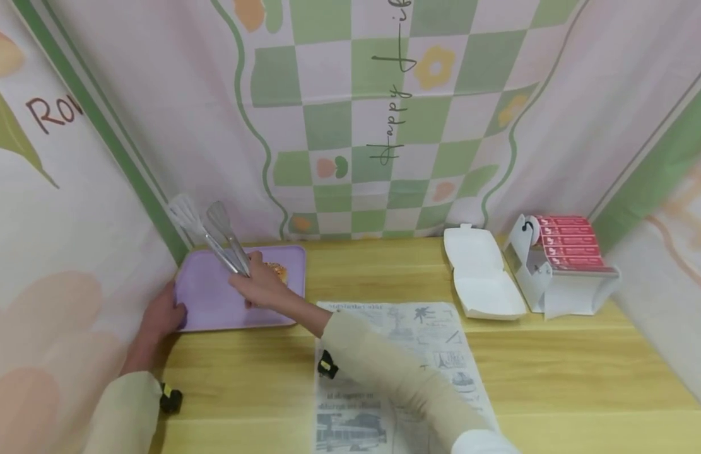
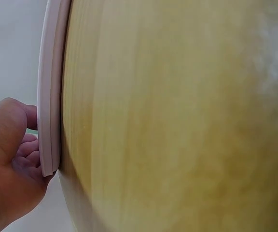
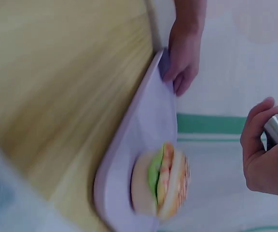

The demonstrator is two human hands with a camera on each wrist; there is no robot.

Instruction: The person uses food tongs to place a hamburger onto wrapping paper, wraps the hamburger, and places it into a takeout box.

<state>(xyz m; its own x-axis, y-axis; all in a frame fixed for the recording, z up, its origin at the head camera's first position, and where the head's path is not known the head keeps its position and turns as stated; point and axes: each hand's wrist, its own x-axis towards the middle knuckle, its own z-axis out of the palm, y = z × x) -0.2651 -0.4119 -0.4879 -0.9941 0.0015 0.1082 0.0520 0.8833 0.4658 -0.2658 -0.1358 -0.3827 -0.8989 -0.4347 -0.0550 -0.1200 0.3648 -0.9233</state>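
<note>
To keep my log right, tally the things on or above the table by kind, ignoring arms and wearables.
Purple rectangular tray: 1
Silver metal tongs: 1
Round layered burger: 1
Printed paper sheet: 1
White open clamshell box: 1
White dispenser with red roll: 1
Total: 6

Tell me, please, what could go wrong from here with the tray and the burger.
The layered burger could come apart if the tongs squeeze it. The left grip holds the tray only at its left end, so a tug might shift the burger. The right sleeve, over the printed paper, could drag it.
</note>
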